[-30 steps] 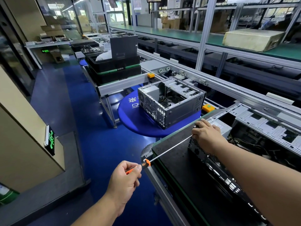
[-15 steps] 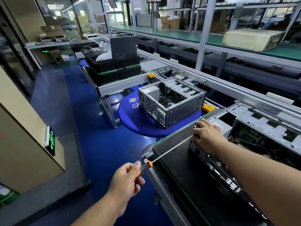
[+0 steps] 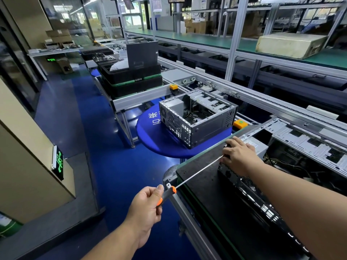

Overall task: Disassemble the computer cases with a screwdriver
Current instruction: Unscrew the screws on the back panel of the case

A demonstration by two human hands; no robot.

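Observation:
An open computer case (image 3: 293, 162) lies on the black mat (image 3: 204, 181) of the workbench at the right. My left hand (image 3: 148, 207) grips the orange and black handle of a long screwdriver (image 3: 197, 174). Its thin steel shaft runs up and right to the case's rear corner, where the tip is hidden under my right hand (image 3: 240, 156). My right hand rests on that corner, fingers curled over the edge near the shaft. A second open case (image 3: 195, 117) stands on a round blue table (image 3: 150, 136) beyond.
Stacked black trays (image 3: 131, 79) sit on a metal stand behind the blue table. A conveyor line with aluminium rails (image 3: 262, 102) runs along the right. A beige box (image 3: 289, 44) lies on the green upper shelf. The blue floor aisle (image 3: 90, 128) stretches left.
My left hand has shifted its fingers along the screwdriver handle, turning it, and now covers less of the handle. My right hand stays on the case corner.

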